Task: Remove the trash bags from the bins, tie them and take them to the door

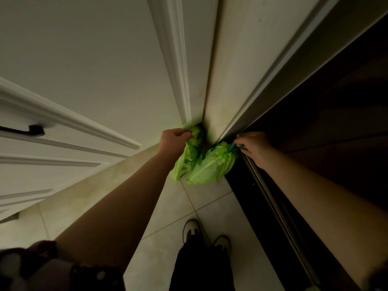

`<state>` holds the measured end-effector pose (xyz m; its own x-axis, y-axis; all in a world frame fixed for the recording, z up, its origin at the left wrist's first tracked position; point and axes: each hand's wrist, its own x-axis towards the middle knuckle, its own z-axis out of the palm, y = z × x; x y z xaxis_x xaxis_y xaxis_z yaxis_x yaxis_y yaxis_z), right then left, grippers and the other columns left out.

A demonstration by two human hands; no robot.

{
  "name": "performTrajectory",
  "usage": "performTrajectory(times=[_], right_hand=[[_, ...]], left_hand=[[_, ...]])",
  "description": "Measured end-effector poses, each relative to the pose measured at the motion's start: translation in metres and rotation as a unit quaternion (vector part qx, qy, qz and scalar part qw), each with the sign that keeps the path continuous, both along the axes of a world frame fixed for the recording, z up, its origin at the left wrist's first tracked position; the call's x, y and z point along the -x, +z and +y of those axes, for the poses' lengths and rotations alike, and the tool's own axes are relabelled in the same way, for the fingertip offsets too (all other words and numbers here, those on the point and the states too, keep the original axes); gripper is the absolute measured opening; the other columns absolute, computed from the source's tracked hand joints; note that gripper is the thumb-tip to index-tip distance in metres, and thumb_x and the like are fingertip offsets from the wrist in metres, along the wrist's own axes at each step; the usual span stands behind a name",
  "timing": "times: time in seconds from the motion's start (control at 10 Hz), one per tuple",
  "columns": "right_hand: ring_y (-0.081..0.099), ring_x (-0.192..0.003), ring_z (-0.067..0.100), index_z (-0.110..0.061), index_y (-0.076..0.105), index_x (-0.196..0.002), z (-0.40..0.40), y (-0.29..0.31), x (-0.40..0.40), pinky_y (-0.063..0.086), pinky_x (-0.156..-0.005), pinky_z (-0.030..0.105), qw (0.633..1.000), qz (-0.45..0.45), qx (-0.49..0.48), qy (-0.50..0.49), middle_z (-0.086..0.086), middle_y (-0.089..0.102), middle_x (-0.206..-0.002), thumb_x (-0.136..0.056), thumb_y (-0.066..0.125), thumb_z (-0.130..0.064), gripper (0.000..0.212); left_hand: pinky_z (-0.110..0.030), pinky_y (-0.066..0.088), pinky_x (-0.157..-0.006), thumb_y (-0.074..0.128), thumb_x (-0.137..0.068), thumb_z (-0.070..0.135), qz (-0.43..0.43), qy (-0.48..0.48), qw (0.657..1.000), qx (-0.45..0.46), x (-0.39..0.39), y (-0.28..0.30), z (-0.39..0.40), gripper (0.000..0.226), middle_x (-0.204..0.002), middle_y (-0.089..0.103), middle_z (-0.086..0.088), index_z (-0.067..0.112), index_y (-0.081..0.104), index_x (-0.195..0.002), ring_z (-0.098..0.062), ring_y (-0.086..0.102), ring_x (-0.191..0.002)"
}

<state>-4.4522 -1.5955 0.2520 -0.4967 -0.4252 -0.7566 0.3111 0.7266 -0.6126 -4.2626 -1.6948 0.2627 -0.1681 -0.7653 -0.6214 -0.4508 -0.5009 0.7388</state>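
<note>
Two light green trash bags sit on the tiled floor in the corner beside the dark door (336, 127). My left hand (175, 140) grips the teal drawstring at the top of the left trash bag (189, 158), which leans against the white wall trim. My right hand (253, 147) pinches the teal drawstring of the right trash bag (210, 166), next to the door's metal threshold strip. Both bags look closed at the top and rest on the floor.
A white panelled door (63, 114) with a black handle (31, 131) stands at the left. A white door frame (174, 59) runs into the corner. My shoes (191, 229) stand on the beige floor tiles (168, 238) just behind the bags.
</note>
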Motion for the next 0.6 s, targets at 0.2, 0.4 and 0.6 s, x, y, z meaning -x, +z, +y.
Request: performTrajectory(times=[0.2,0.4,0.6], right_hand=[[0.055,-0.071,0.017,0.009,0.067,-0.104,0.008,-0.012,0.004,0.041,-0.063,0.026,0.987,0.115,-0.031,0.105,0.008,0.059,-0.071,-0.084,0.063,0.000,0.023],[0.061,-0.090,0.027,0.011,0.064,-0.109,0.020,-0.001,0.005,0.043,-0.077,0.029,0.974,0.187,-0.011,0.127,0.029,0.066,-0.107,-0.083,0.057,0.007,0.027],[0.058,-0.115,0.036,0.010,0.058,-0.119,0.038,0.026,0.007,0.043,-0.087,0.028,0.975,0.189,0.009,0.116,0.026,0.061,-0.122,-0.084,0.052,0.012,0.036]], left_hand=[[-0.030,0.047,-0.070,0.063,-0.085,0.012,-0.062,-0.036,0.997,0.032,-0.004,-0.004,0.002,0.023,-0.084,0.067,-0.006,0.007,0.071,-0.106,-0.016,0.057,-0.070],[-0.032,0.043,-0.090,0.057,-0.085,0.014,-0.195,-0.121,0.967,0.113,-0.007,0.002,0.011,0.033,-0.118,0.064,-0.016,0.005,0.064,-0.117,-0.032,0.059,-0.109],[-0.036,0.047,-0.094,0.056,-0.084,0.017,-0.192,-0.084,0.973,0.094,-0.015,0.029,0.028,0.038,-0.120,0.065,-0.016,0.006,0.063,-0.119,-0.031,0.059,-0.110]])
